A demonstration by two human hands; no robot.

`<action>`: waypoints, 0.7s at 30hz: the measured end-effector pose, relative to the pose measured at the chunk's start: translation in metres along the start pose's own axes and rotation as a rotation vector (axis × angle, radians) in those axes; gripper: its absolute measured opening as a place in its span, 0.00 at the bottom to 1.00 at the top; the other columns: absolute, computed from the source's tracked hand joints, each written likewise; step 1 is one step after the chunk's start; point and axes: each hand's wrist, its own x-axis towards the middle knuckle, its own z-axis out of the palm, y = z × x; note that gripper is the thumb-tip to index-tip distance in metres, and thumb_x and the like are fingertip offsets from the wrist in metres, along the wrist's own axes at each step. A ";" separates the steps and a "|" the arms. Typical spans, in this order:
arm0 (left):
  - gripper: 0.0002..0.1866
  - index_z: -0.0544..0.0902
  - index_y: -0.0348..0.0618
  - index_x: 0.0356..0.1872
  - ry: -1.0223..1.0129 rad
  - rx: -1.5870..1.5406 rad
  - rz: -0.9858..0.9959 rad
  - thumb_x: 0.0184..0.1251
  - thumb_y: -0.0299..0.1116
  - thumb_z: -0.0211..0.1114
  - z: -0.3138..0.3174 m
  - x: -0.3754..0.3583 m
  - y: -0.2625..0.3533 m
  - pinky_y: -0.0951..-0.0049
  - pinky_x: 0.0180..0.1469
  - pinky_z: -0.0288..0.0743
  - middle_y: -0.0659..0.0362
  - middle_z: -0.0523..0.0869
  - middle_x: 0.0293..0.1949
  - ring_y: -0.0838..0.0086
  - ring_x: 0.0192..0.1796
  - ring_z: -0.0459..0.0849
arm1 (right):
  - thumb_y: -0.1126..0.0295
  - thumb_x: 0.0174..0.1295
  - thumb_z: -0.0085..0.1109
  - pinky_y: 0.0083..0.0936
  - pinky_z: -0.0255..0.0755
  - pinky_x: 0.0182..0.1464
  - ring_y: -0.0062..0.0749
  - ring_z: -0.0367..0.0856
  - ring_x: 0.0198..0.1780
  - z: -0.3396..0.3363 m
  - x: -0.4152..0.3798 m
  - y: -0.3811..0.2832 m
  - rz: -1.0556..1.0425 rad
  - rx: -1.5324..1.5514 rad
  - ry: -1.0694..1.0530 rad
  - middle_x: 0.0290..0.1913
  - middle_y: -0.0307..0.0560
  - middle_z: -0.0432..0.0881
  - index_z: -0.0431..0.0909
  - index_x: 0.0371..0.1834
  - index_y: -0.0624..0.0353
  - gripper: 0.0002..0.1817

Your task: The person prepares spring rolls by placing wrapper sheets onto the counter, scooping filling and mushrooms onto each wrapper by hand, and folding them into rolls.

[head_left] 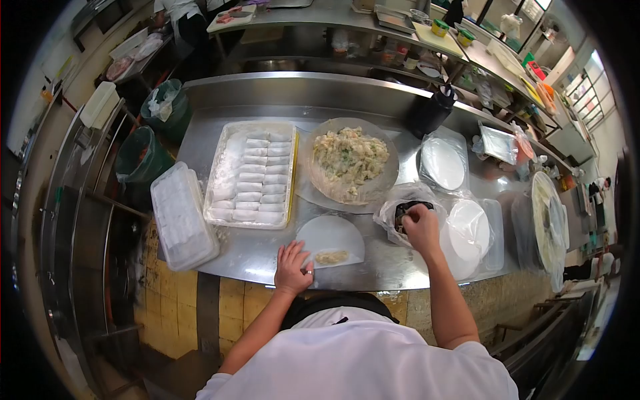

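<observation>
My left hand (292, 270) lies with its fingers spread at the left edge of a thin white round wrapper (330, 233). A small strip of pale filling (331, 257) rests near the wrapper's front edge, which looks straight, as if folded. My right hand (421, 227) reaches into a plastic-lined bowl (385, 220) of dark contents, its fingers pinched together; what they hold is hidden. Behind the wrapper stands a large round dish (317, 190) heaped with chunky pale filling (352, 155) with green bits. To its left, a white tray (227, 157) carries rows of white rolls (251, 178).
Stacks of round wrappers in plastic (443, 163) (469, 230) lie at the right. A covered container (183, 217) overhangs the table's left edge. A black bottle (433, 112) stands at the back. Green bins (140, 157) are at the left. A person (183, 20) stands far back.
</observation>
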 end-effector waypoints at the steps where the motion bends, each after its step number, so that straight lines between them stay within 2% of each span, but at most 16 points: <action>1: 0.18 0.90 0.46 0.53 0.001 -0.001 0.001 0.62 0.35 0.73 0.000 0.000 0.000 0.38 0.86 0.60 0.50 0.85 0.73 0.50 0.79 0.78 | 0.71 0.62 0.72 0.43 0.85 0.49 0.55 0.93 0.41 0.004 -0.017 -0.012 -0.018 0.060 -0.026 0.38 0.61 0.93 0.90 0.45 0.63 0.11; 2: 0.18 0.90 0.46 0.53 0.001 -0.001 -0.001 0.62 0.35 0.73 0.001 0.000 0.000 0.38 0.86 0.60 0.50 0.85 0.73 0.50 0.79 0.78 | 0.72 0.63 0.73 0.41 0.85 0.48 0.54 0.93 0.40 0.008 -0.032 -0.029 -0.036 0.121 -0.050 0.37 0.60 0.92 0.90 0.45 0.64 0.10; 4: 0.18 0.90 0.46 0.54 -0.001 -0.001 0.000 0.62 0.36 0.73 0.000 -0.001 0.000 0.37 0.86 0.60 0.50 0.85 0.73 0.50 0.79 0.78 | 0.72 0.64 0.75 0.40 0.86 0.47 0.54 0.94 0.41 0.021 -0.051 -0.060 -0.100 0.080 -0.298 0.40 0.59 0.93 0.90 0.45 0.62 0.09; 5: 0.18 0.90 0.46 0.54 -0.004 -0.004 0.000 0.63 0.36 0.73 0.000 -0.001 0.000 0.37 0.86 0.60 0.50 0.85 0.73 0.50 0.79 0.78 | 0.71 0.64 0.74 0.44 0.86 0.50 0.56 0.93 0.44 0.031 -0.056 -0.070 -0.149 0.048 -0.422 0.43 0.59 0.93 0.90 0.45 0.61 0.09; 6: 0.18 0.90 0.46 0.54 -0.005 -0.008 0.001 0.63 0.36 0.73 -0.001 0.000 0.001 0.37 0.86 0.60 0.50 0.85 0.74 0.50 0.79 0.78 | 0.71 0.64 0.72 0.49 0.84 0.55 0.56 0.92 0.49 0.046 -0.059 -0.071 -0.328 -0.091 -0.447 0.44 0.58 0.92 0.90 0.45 0.61 0.09; 7: 0.18 0.89 0.47 0.55 -0.005 -0.011 0.002 0.63 0.36 0.73 -0.001 0.000 0.001 0.37 0.86 0.60 0.50 0.84 0.74 0.50 0.79 0.78 | 0.72 0.65 0.68 0.52 0.83 0.57 0.58 0.90 0.52 0.068 -0.061 -0.065 -0.496 -0.064 -0.444 0.45 0.58 0.90 0.91 0.47 0.59 0.10; 9: 0.18 0.89 0.47 0.55 -0.003 -0.008 0.012 0.64 0.36 0.73 -0.002 -0.001 0.000 0.37 0.86 0.60 0.50 0.84 0.74 0.50 0.80 0.77 | 0.72 0.65 0.67 0.49 0.84 0.58 0.57 0.89 0.53 0.108 -0.057 -0.058 -0.621 -0.309 -0.660 0.46 0.55 0.90 0.93 0.48 0.57 0.10; 12: 0.18 0.89 0.47 0.54 0.005 -0.018 0.014 0.64 0.36 0.73 -0.001 -0.001 0.001 0.37 0.86 0.60 0.50 0.84 0.73 0.50 0.79 0.77 | 0.71 0.66 0.65 0.48 0.84 0.59 0.57 0.89 0.55 0.151 -0.058 -0.038 -0.805 -0.341 -0.729 0.47 0.54 0.89 0.93 0.46 0.55 0.10; 15: 0.18 0.89 0.47 0.54 0.009 -0.026 0.018 0.63 0.36 0.73 -0.001 -0.001 -0.002 0.37 0.85 0.61 0.50 0.85 0.73 0.49 0.79 0.78 | 0.71 0.65 0.64 0.47 0.85 0.58 0.54 0.88 0.56 0.147 -0.063 -0.039 -0.605 -0.269 -0.671 0.47 0.52 0.89 0.93 0.45 0.55 0.10; 18: 0.19 0.89 0.47 0.54 0.008 -0.023 0.010 0.62 0.35 0.74 0.000 -0.002 -0.002 0.37 0.85 0.61 0.50 0.85 0.72 0.49 0.79 0.78 | 0.71 0.64 0.64 0.48 0.83 0.56 0.54 0.88 0.52 0.139 -0.067 -0.040 -0.720 -0.298 -0.626 0.44 0.53 0.87 0.89 0.37 0.58 0.06; 21: 0.19 0.90 0.47 0.54 0.014 -0.021 0.009 0.61 0.36 0.73 0.000 -0.001 -0.001 0.37 0.85 0.61 0.50 0.86 0.72 0.49 0.79 0.78 | 0.70 0.64 0.64 0.48 0.83 0.55 0.53 0.87 0.50 0.145 -0.073 -0.032 -0.768 -0.239 -0.591 0.42 0.52 0.86 0.88 0.35 0.58 0.06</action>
